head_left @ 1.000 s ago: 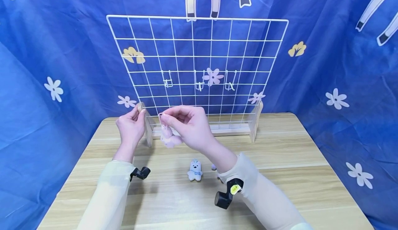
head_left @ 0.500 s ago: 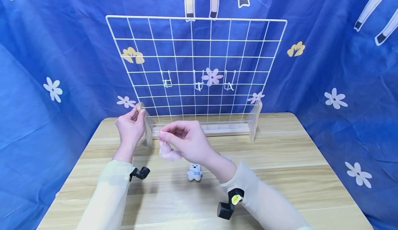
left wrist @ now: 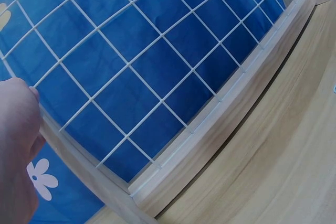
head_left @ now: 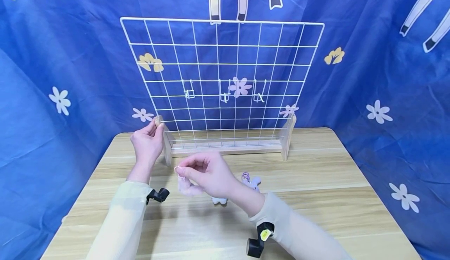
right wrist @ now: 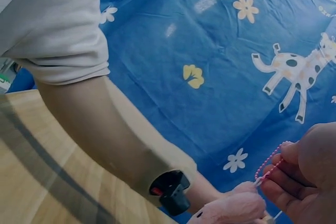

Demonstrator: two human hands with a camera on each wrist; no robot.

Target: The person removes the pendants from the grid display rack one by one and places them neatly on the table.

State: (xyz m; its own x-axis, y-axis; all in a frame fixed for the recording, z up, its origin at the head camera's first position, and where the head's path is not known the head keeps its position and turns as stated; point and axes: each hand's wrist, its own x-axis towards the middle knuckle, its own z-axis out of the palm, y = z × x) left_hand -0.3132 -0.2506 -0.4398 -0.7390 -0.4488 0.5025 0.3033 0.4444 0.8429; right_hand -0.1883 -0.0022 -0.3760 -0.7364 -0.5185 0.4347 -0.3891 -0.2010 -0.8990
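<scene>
My left hand (head_left: 148, 141) pinches the top of the wooden side support (head_left: 167, 146) at the left end of the white wire grid rack (head_left: 225, 63). In front of the rack, above the table, my right hand (head_left: 211, 176) pinches the pink bead chain (right wrist: 268, 162) of a pink plush keychain (right wrist: 236, 203), which dangles below the fingertips. A white plush toy (head_left: 219, 201) lies on the table, mostly hidden behind the right hand. Beyond the right wrist lies another pale plush keychain (head_left: 254, 182) with a purple chain, partly covered by the forearm.
Several white hooks (head_left: 225, 97) hang in a row on the grid's middle wires. The rack stands on a wooden base (head_left: 228, 149) near the back edge of the wooden table (head_left: 316, 197). A blue patterned curtain (head_left: 379, 76) surrounds the table.
My right hand has come down and toward me with the pink plush keychain, away from the rack. It now covers most of the white plush toy. The left hand stays on the support.
</scene>
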